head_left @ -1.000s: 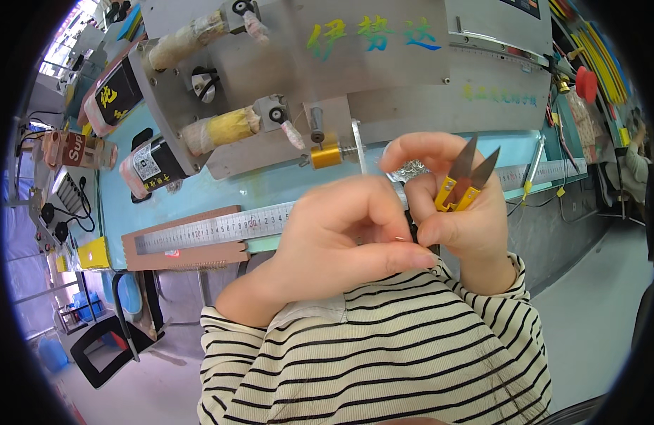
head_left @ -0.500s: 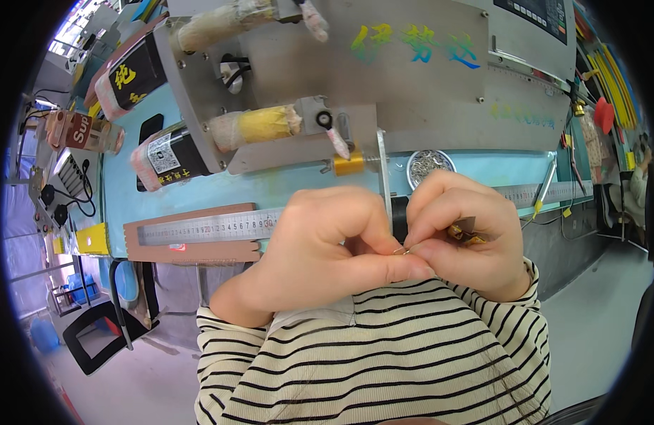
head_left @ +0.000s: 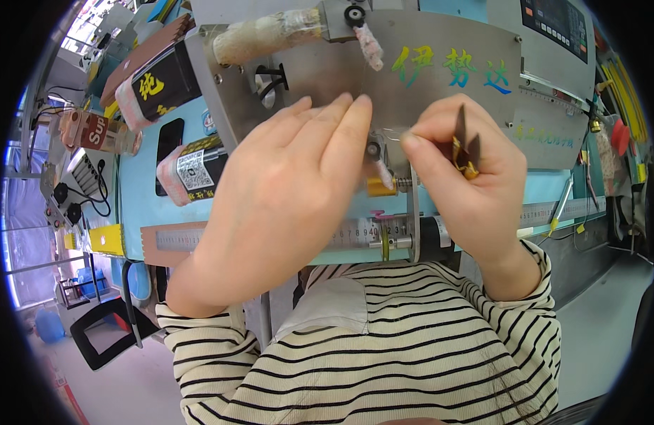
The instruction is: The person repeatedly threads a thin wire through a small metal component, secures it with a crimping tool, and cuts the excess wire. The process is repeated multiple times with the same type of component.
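My left hand (head_left: 295, 163) is raised over the front of a metal machine (head_left: 451, 57), fingers stretched out and nearly side by side. Its thumb and palm are hidden, and I see nothing held in it. Thumb and forefinger of my right hand (head_left: 472, 166) pinch a thin pale wire loop (head_left: 392, 134), too fine to make out fully. Tucked in the same palm is a small pair of scissors (head_left: 465, 164), with dark pointed blades and gold colouring below. Between the hands, a brass cylinder (head_left: 381, 186) and a pink-wrapped lever (head_left: 383, 172) belong to the machine.
A steel ruler (head_left: 351, 234) runs along the blue table's front edge. At the left are black boxes (head_left: 192, 170), a phone (head_left: 169, 145) and a clear bottle (head_left: 100, 131). A control panel (head_left: 553, 32) is at the upper right. A black-framed chair (head_left: 104, 333) stands lower left.
Both hands have risen toward the machine and separated. My left hand let go of the fine wire and straightened its fingers. My right hand keeps the wire and scissors. The view has shifted slightly.
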{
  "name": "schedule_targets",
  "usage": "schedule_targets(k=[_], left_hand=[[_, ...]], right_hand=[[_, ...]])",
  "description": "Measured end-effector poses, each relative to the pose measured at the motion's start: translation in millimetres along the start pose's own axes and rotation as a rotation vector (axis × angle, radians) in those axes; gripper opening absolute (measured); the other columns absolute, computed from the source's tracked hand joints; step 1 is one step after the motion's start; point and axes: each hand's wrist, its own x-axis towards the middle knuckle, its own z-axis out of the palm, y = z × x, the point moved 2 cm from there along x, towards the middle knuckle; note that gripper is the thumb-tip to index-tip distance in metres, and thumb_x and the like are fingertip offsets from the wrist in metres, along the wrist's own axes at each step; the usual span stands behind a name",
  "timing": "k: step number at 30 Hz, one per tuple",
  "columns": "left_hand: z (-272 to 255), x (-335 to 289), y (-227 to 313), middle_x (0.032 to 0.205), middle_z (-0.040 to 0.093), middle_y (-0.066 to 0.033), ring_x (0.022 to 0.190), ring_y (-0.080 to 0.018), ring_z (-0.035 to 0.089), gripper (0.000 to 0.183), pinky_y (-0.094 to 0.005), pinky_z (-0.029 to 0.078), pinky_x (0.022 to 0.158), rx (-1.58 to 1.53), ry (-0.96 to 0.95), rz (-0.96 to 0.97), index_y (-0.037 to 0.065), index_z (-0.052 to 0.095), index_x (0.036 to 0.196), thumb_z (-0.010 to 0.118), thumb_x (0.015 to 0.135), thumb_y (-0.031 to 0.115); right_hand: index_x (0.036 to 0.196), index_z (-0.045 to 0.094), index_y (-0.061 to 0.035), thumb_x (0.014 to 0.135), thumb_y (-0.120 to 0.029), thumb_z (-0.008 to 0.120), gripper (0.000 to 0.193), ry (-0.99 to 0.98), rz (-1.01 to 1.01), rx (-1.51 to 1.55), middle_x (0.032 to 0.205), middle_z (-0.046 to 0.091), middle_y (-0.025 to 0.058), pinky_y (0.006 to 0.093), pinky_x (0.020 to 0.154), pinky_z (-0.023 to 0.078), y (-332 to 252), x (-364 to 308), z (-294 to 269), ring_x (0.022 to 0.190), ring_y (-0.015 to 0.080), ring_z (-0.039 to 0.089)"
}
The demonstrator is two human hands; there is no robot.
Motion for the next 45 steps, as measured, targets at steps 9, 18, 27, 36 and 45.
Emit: schedule_targets(k=[9,18,27,36,45], left_hand=[[4.3,1.3,-1.9,0.097,0.069,-0.0106,0.086,-0.0278,0.067,0.046,-0.0355,0.053,0.076,-0.041,0.098,-0.006,0.003,0.066,0.107,0.075,0.062,0.000],[-1.7,-1.8,2.0,0.107,0.067,-0.0106,0.085,-0.0208,0.065,0.062,-0.0307,0.053,0.078,-0.189,-0.016,-0.133,0.001,0.061,0.116,0.085,0.059,0.009],[4.8,-2.6,2.7,0.110,0.064,-0.0120,0.093,-0.0188,0.064,0.070,-0.0300,0.053,0.085,-0.273,-0.001,-0.163,-0.003,0.052,0.116,0.090,0.061,0.017],[0.2,-3.7,-7.0,0.102,0.070,-0.0170,0.079,-0.0155,0.067,0.031,-0.0263,0.055,0.076,-0.233,0.015,-0.016,-0.001,0.052,0.098,0.064,0.071,-0.011],[10.0,-8.2,-18.9,0.102,0.072,-0.0160,0.073,-0.0189,0.069,0.022,-0.0251,0.054,0.068,-0.237,0.124,0.105,0.004,0.052,0.083,0.063,0.069,-0.010]], right_hand=[[0.078,0.061,0.0018,0.079,0.004,0.064,0.004,-0.089,0.147,0.134,0.076,0.056,0.0013,0.0220,0.057,0.036,10.8,13.6,6.4,0.065,0.0062,0.048],[0.071,0.059,-0.0005,0.074,-0.005,0.065,0.008,-0.406,0.525,0.168,0.064,0.056,-0.0003,0.0224,0.055,0.038,15.4,46.6,-2.6,0.060,0.0056,0.051],[0.072,0.061,-0.0015,0.075,-0.008,0.066,0.009,-0.575,0.430,0.189,0.062,0.054,-0.0013,0.0218,0.052,0.035,10.0,60.2,2.0,0.057,0.0049,0.048],[0.076,0.066,-0.0003,0.081,-0.013,0.063,0.014,-0.729,0.870,0.164,0.063,0.060,0.0022,0.0230,0.049,0.039,-10.2,65.7,-13.8,0.055,0.0077,0.051],[0.085,0.065,-0.0046,0.084,-0.016,0.065,0.012,-0.241,0.475,0.104,0.066,0.054,-0.0047,0.0178,0.046,0.028,9.0,27.0,-14.1,0.054,-0.0004,0.041]])
